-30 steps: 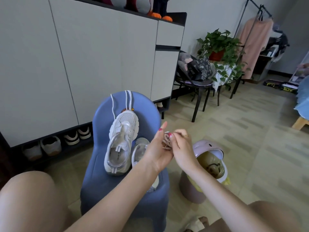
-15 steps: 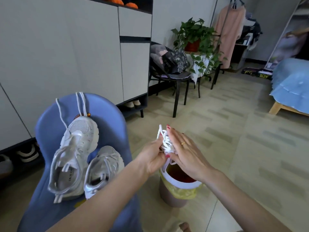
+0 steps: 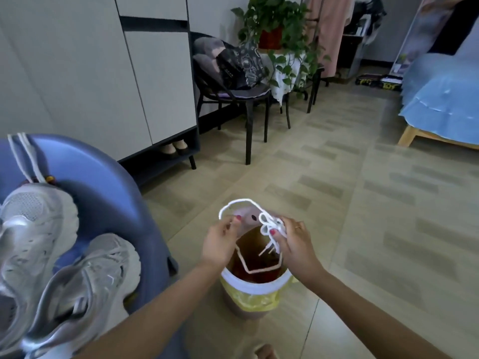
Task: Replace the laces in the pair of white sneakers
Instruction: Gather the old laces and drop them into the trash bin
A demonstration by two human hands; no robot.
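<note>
Two sneakers (image 3: 51, 260) at nine o'clock, toes toward twelve; left hand (image 3: 220, 244) and right hand (image 3: 293, 244) each pinch one white lace (image 3: 269, 225) over the bin (image 3: 255, 288).

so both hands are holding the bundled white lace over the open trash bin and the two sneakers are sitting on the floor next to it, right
Not quite. In the head view both sneakers lie on the blue chair, not on the floor. The rest holds: the left hand and right hand hold the white lace over the open trash bin.

soft, even indoor daylight, slight motion blur, wide-angle bending at the edges.
</note>
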